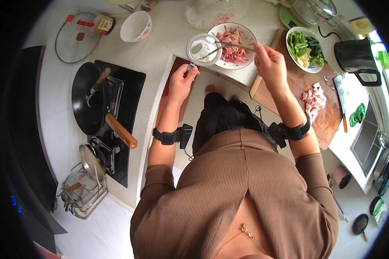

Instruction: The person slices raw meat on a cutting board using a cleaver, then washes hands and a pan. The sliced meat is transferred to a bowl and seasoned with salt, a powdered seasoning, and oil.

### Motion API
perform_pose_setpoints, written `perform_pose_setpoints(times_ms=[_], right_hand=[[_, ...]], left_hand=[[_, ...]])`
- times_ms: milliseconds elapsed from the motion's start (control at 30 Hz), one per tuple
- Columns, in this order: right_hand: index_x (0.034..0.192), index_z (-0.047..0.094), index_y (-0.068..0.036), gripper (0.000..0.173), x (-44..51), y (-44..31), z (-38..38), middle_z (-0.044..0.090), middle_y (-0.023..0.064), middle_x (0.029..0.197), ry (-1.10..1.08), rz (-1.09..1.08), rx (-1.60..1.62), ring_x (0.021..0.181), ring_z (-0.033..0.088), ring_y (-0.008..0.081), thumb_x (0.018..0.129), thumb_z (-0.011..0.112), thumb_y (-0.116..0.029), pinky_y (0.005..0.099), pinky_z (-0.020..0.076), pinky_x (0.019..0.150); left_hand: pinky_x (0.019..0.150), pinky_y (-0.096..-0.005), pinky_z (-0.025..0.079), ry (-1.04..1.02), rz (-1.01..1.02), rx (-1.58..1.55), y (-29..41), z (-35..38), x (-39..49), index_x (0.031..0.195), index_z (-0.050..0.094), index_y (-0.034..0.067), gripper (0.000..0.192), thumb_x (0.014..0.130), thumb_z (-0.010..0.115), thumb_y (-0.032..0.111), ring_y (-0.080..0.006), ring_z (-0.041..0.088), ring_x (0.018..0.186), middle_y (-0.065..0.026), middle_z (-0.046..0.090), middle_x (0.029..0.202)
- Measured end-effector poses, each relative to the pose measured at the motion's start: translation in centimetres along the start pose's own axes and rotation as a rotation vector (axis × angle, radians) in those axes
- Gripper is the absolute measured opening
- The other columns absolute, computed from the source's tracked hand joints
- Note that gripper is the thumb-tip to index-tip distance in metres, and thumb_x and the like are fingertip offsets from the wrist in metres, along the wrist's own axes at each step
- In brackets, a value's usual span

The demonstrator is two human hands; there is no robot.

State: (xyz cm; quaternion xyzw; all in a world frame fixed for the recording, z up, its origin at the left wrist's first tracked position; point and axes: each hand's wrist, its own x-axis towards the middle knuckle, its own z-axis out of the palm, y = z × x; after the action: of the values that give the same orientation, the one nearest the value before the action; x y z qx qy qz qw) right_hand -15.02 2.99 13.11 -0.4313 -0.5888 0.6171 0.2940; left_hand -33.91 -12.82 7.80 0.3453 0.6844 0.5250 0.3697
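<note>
My left hand (pixel 181 82) holds the handle of a small clear jar (pixel 203 50) with white powder in it. Between the fingers of my right hand (pixel 270 64) are thin utensils (pixel 235 44), which look like chopsticks or a spoon; their far ends reach over the jar's mouth. Beneath them, partly behind the jar, a white plate (pixel 251 35) carries sliced raw meat (pixel 235 53). More pale raw meat (pixel 313 98) lies on the wooden cutting board (pixel 288 81), right of my right forearm. A white bowl (pixel 316 68) of cut greens and garlic (pixel 300 45) stands at the board's far end.
To the left, a black wok (pixel 84 110) with a spatula (pixel 97 84) sits on the gas stove (pixel 133 97). An empty flowered bowl (pixel 134 27) stands beyond it. A cleaver (pixel 341 97) lies along the board's right edge, near a black kettle (pixel 353 55) and the sink (pixel 368 139).
</note>
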Motion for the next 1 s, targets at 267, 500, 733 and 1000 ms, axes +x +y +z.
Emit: perform_pose_setpoints(times_ms=[267,500,733,1000], right_hand=[[0.064,0.056,0.0,0.037,2.7,0.6,-2.8,0.046,0.0076,0.047,0.135,-0.185,-0.37,0.043,0.039,0.0154,0.085,0.052,-0.03,0.0273,0.0348,0.044],[0.06,0.05,-0.002,0.035,3.4,2.1,-2.6,0.051,0.0178,0.053,0.22,-0.57,-0.846,0.051,0.052,0.0366,0.084,0.052,-0.028,0.0415,0.0416,0.046],[0.064,0.055,-0.003,0.035,2.9,-1.2,-3.1,0.041,-0.0068,0.053,0.057,0.044,0.034,0.046,0.034,0.0016,0.085,0.055,-0.031,0.0194,0.0254,0.041],[0.066,0.056,-0.001,0.031,-1.4,-2.5,1.7,0.046,0.0092,0.048,-0.071,-0.328,-0.451,0.044,0.046,0.0204,0.083,0.056,-0.027,0.0313,0.0368,0.043]], left_hand=[[0.058,-0.0191,0.033,0.089,-0.1,-0.021,-1.6,-2.2,-1.3,0.075,0.056,0.005,0.023,0.085,0.056,0.026,-0.0037,0.039,0.062,0.0051,0.05,0.067],[0.058,-0.0192,0.033,0.116,-0.1,-0.048,-2.2,-3.3,-2.2,0.076,0.056,0.005,0.024,0.085,0.056,0.027,-0.0043,0.04,0.063,0.0046,0.05,0.067],[0.059,-0.0185,0.032,0.046,-0.112,-0.046,-1.5,-2.5,-2.0,0.077,0.056,0.005,0.023,0.085,0.056,0.026,-0.0039,0.038,0.063,0.0053,0.048,0.068],[0.061,-0.0206,0.039,-0.001,0.06,0.065,-0.5,-1.2,-1.3,0.079,0.056,0.002,0.022,0.083,0.059,0.023,-0.0062,0.047,0.066,0.0011,0.053,0.072]])
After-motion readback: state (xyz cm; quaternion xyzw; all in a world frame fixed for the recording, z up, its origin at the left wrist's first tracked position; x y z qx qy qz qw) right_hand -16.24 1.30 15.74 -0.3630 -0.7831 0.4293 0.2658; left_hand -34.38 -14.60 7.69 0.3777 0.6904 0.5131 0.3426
